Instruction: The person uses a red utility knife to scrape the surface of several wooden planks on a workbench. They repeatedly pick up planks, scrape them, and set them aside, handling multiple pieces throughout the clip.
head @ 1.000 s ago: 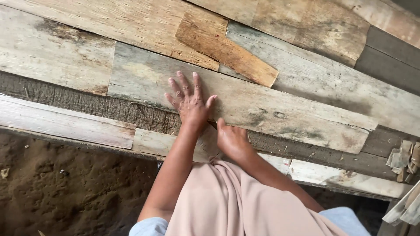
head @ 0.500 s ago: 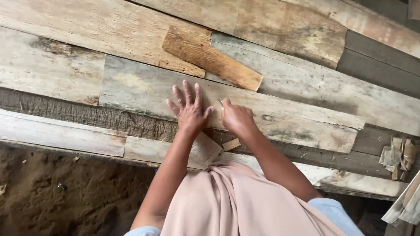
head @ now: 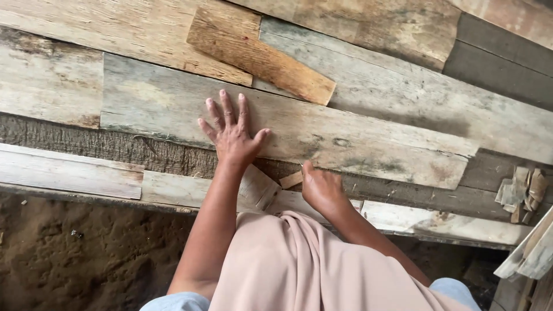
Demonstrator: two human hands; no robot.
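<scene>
left hand (head: 231,135) flat, fingers spread, holding nothing, pressed on long weathered grey wooden plank (head: 357,138). right hand (head: 320,187) at plank's lower edge, fingers curled under; grip cannot be told. small tan wood scrap (head: 291,180) just beside its thumb. short brown board (head: 259,55) lies above.

Left hand (head: 232,135) flat on long plank (head: 322,129); short board (head: 259,55) at 12 o'clock; right hand (head: 322,190) at 4 o'clock.
</scene>
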